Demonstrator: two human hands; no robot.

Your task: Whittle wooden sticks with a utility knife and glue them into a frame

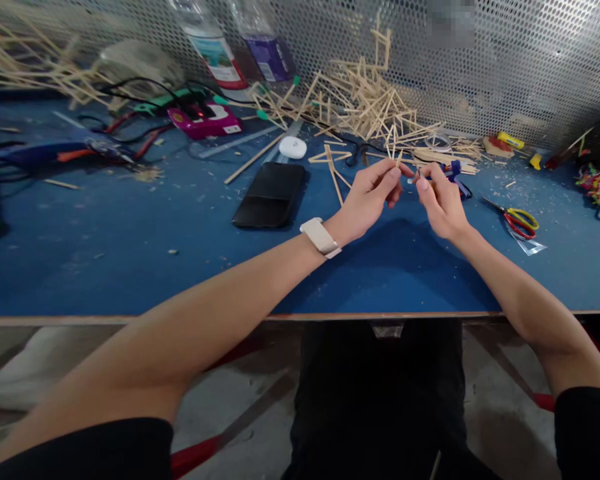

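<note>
My left hand [373, 190], with a pale band on its wrist, pinches a thin wooden stick [399, 159] that points upward from the fingertips. Just to its right, my right hand [443, 200] has its thumb and fingers pressed together. Whatever small thing may be between them is too small to make out. The two hands are a little apart above the blue table. Partly hidden behind my right hand lies a dark blue tool [453, 170]. Several joined sticks [331, 167] lie left of my left hand.
A heap of thin sticks [365, 100] lies along the perforated metal panel [520, 73]. Left of my hands are a black phone-like object [270, 195] and a white case [293, 147]. Scissors [520, 221] lie at right. Bottles [217, 53], cables and blue-handled pliers [55, 152] stand or lie farther left.
</note>
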